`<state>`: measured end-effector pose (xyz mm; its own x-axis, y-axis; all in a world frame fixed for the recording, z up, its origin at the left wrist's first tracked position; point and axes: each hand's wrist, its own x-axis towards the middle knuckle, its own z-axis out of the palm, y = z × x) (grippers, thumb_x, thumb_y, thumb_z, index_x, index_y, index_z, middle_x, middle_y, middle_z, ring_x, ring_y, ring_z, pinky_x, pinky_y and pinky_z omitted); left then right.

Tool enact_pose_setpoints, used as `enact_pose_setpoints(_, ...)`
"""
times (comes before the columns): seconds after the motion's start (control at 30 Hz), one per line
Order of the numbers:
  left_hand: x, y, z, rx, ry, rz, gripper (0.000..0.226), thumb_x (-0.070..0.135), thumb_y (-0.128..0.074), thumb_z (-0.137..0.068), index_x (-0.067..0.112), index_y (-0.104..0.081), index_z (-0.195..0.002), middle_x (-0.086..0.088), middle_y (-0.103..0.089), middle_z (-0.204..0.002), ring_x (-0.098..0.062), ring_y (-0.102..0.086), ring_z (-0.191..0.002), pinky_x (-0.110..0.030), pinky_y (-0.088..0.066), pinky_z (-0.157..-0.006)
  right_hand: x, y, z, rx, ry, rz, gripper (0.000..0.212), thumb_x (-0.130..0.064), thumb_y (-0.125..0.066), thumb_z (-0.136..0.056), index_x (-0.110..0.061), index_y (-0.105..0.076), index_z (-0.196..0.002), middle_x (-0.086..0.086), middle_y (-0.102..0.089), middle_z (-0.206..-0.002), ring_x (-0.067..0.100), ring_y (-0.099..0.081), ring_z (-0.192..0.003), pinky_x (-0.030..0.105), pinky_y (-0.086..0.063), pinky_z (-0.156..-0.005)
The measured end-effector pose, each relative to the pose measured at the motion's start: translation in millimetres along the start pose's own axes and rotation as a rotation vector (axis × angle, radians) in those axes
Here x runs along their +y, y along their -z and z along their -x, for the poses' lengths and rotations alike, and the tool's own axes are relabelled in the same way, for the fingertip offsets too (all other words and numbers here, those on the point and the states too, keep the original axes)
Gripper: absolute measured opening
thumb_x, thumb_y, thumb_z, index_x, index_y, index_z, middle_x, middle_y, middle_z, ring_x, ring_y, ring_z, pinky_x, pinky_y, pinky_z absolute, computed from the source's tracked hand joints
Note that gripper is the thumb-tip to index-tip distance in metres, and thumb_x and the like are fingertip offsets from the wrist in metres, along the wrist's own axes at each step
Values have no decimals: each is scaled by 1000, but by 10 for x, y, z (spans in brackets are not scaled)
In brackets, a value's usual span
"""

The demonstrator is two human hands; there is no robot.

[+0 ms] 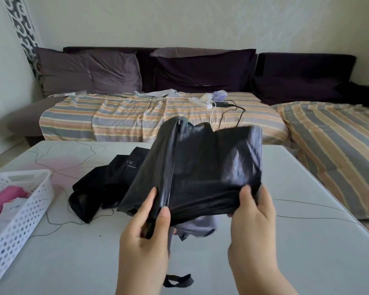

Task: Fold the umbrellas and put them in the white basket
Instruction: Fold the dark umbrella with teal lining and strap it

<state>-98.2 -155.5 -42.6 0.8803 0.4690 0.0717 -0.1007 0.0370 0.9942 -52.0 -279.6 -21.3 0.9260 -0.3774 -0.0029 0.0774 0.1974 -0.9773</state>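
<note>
I hold a collapsed black umbrella (202, 167) above the table, its tip pointing away from me and its loose canopy fanned out. My left hand (146, 226) grips the gathered fabric near the handle end, thumb on top. My right hand (251, 220) grips the canopy's right edge. A black wrist strap (178, 279) hangs below my hands. A second black umbrella (100, 184) printed "UV" lies unfolded on the table behind and to the left. The white basket (19, 213) stands at the left edge with a pink umbrella (4, 201) inside.
The pale table (296, 241) has thin dark line markings. Beyond it runs a sofa with a striped cover (136, 116), dark cushions, a white power strip (200, 102) and black cables. Another striped cushion (332, 145) sits close to the table's right side.
</note>
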Motion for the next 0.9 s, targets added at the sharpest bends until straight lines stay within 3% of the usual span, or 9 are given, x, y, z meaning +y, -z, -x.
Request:
enact_pose_setpoints(0.1, 16, 49, -27, 31, -20, 14, 42, 23, -62, -88, 64, -62, -96, -13, -61, -60, -25, -57, -57, -24, -47, -49, 192, 3, -162, -62, -283, 181, 59, -13, -50, -96, -27, -27, -147, 3, -56, -126, 24, -54, -112, 39, -45, -90)
enact_pose_setpoints(0.13, 8, 63, -36, 32, -26, 15, 41, 23, -62, -88, 63, -62, -98, -9, -63, -60, -24, -59, -60, -26, -48, -50, 198, -1, -179, -42, -232, 296, 73, -14, -55, -93, -26, -14, -152, 6, -47, -136, 25, -49, -117, 39, -43, -93)
enact_pose_setpoints(0.2, -4, 85, -46, 19, -52, -3, 40, 21, -62, -87, 59, -65, -99, -11, -63, -62, -19, -57, -58, -22, -48, -53, 63, -15, -200, 44, 138, 446, 84, -14, -64, -88, -28, -11, -151, -4, -35, -136, 15, -40, -125, 32, -38, -100)
enact_pose_setpoints(0.3, -9, 87, -39, 1, -51, -13, 42, 22, -62, -87, 62, -63, -99, -22, -57, -64, -30, -58, -62, -28, -45, -59, -335, -192, -348, -101, 578, 436, 50, -16, -58, -93, -33, -40, -136, -17, -44, -111, -3, -48, -103, 9, -39, -84)
enact_pose_setpoints(0.43, 19, 86, -36, -58, -96, -76, 56, 12, -63, -85, 65, -58, -100, 0, -66, -57, -16, -65, -57, -20, -50, -54, -767, -559, -846, -340, 756, 675, 36, -17, -46, -100, -24, -50, -135, -12, -50, -117, 8, -48, -110, 16, -36, -89)
enact_pose_setpoints(0.5, 30, 98, -38, -79, -134, -124, 63, 9, -65, -83, 68, -55, -100, 2, -70, -65, -9, -66, -59, -18, -50, -57, -939, -698, -1070, -490, 726, 865, 30, -24, -47, -100, -22, -59, -126, -7, -59, -121, 11, -52, -109, 16, -35, -82)
enact_pose_setpoints(0.63, 17, 124, -47, -80, -216, -165, 47, 28, -67, -78, 69, -56, -97, 13, -73, -77, -3, -66, -61, -8, -47, -58, -1203, -789, -1235, -695, 519, 1017, 24, -39, -56, -94, -22, -73, -97, 5, -71, -99, 13, -58, -73, 19, -43, -64)
enact_pose_setpoints(0.8, 8, 218, -75, -91, -236, -211, 40, 37, -62, -75, 71, -56, -96, 7, -70, -66, -8, -55, -46, -15, -46, -51, -1324, -729, -1333, -909, 330, 952, 17, -26, -61, -93, -13, -71, -97, 6, -72, -106, 17, -65, -91, 11, -48, -82)
enact_pose_setpoints(0.9, 4, 287, -83, -111, -234, -227, 41, 48, -58, -67, 71, -54, -101, -6, -64, -60, -20, -47, -45, -21, -43, -46, -1353, -735, -1317, -921, 304, 1014, 15, -22, -62, -93, -11, -71, -98, 2, -71, -97, 8, -61, -84, 3, -46, -69)
